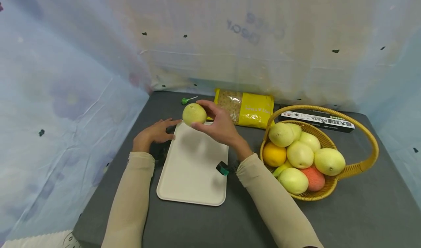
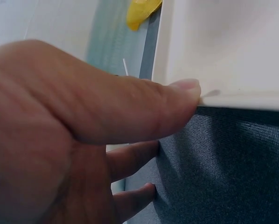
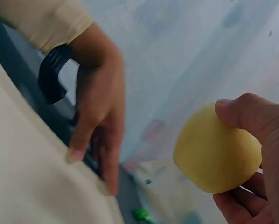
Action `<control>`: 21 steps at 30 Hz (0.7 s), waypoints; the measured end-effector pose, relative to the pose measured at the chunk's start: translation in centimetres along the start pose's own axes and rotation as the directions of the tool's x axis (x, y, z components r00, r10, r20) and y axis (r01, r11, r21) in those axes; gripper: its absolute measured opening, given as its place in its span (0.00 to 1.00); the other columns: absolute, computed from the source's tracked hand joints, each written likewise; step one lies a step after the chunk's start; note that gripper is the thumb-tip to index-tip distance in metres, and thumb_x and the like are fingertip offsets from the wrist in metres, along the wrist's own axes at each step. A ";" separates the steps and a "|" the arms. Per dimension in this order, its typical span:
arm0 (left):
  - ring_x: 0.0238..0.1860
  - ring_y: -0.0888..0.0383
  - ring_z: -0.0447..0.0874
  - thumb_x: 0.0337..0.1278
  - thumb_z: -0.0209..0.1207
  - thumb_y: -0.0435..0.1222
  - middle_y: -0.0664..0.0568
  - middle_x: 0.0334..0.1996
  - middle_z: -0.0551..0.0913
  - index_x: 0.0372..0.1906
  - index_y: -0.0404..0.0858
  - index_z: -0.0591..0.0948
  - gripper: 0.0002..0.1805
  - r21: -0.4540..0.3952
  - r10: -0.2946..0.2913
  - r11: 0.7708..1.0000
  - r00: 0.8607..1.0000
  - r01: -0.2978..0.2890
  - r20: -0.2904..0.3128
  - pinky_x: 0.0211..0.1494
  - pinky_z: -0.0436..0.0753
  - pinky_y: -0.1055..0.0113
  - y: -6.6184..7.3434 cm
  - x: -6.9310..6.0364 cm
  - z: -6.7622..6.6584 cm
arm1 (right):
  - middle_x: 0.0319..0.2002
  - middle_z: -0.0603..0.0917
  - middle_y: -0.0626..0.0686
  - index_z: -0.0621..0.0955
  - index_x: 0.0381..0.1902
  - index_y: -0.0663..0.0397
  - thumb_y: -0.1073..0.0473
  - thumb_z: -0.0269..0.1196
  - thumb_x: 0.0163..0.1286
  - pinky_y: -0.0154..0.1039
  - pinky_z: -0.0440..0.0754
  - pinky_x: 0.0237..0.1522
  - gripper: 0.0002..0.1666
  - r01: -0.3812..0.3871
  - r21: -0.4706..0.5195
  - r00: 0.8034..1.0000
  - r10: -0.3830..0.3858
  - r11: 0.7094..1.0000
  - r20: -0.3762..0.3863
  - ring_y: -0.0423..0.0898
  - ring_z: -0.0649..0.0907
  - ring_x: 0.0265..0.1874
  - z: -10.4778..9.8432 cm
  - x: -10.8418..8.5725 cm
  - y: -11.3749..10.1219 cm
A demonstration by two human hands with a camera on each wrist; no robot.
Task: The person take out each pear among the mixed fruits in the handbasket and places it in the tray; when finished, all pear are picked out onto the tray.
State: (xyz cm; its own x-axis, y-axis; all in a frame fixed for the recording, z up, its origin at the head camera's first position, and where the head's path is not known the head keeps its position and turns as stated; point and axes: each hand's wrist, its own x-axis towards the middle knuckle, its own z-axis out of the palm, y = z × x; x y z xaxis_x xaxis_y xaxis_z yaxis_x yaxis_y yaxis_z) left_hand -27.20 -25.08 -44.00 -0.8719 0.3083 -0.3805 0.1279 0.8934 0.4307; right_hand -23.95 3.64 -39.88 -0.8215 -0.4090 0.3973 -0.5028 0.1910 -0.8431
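Note:
In the head view, my right hand (image 1: 223, 126) holds a round pale yellow-green fruit (image 1: 193, 114) above the far end of a white rectangular tray (image 1: 197, 167). The right wrist view shows the thumb on one side of the fruit (image 3: 214, 151) and fingers on the other. My left hand (image 1: 155, 132) is at the tray's far left corner, its fingers extended. In the left wrist view, the thumb (image 2: 144, 109) touches the tray's rim (image 2: 242, 101), while two other fingertips touch the dark tabletop.
A wicker basket (image 1: 329, 187) with a tall handle stands at right, full of similar pale fruits, an orange (image 1: 274, 154) and a red fruit (image 1: 314, 178). Behind lie a yellow pasta bag (image 1: 256, 109), a black pasta box (image 1: 315, 119) and a green lollipop (image 1: 185, 100).

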 end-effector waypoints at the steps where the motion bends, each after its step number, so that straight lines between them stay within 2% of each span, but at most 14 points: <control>1: 0.88 0.24 0.37 0.82 0.62 0.43 0.35 0.90 0.46 0.90 0.54 0.58 0.41 0.002 0.001 1.000 1.000 -0.001 -0.001 0.81 0.51 0.18 0.0 0.0 0.0 | 0.70 0.84 0.53 0.78 0.76 0.51 0.57 0.80 0.68 0.44 0.88 0.67 0.41 -0.013 -0.004 1.000 0.014 1.000 0.004 0.48 0.88 0.63 0.3 0.2 0.4; 6: 0.88 0.25 0.37 0.82 0.61 0.43 0.36 0.90 0.46 0.90 0.52 0.59 0.41 0.011 0.005 1.000 1.000 -0.004 -0.003 0.82 0.52 0.19 -0.3 0.3 0.1 | 0.69 0.84 0.53 0.78 0.75 0.51 0.57 0.80 0.67 0.47 0.88 0.66 0.41 -0.085 0.001 0.996 0.085 0.996 0.031 0.50 0.89 0.62 1.7 1.1 2.6; 13: 0.87 0.23 0.39 0.81 0.62 0.42 0.34 0.90 0.46 0.90 0.47 0.59 0.41 0.010 0.020 1.000 1.000 -0.020 -0.009 0.82 0.52 0.19 -0.1 0.1 0.0 | 0.72 0.82 0.55 0.76 0.78 0.53 0.60 0.79 0.68 0.44 0.85 0.70 0.42 -0.141 0.008 0.988 0.140 0.990 0.070 0.51 0.86 0.67 3.8 1.5 6.2; 21: 0.88 0.24 0.39 0.81 0.61 0.42 0.35 0.90 0.46 0.90 0.48 0.58 0.41 0.001 0.007 1.000 1.000 -0.007 -0.008 0.82 0.52 0.20 -0.1 -0.1 -0.1 | 0.74 0.80 0.56 0.75 0.80 0.56 0.56 0.78 0.71 0.46 0.86 0.69 0.43 -0.174 -0.070 0.976 0.181 0.982 0.121 0.53 0.86 0.68 5.2 1.8 8.0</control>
State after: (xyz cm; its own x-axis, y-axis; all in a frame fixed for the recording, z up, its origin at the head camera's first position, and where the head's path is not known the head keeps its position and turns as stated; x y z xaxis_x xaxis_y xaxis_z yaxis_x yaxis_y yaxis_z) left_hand -27.22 -25.22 -43.89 -0.8746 0.3121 -0.3711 0.1347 0.8916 0.4324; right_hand -28.06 -0.21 -47.81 -0.8603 -0.4727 0.1909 -0.3698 0.3209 -0.8720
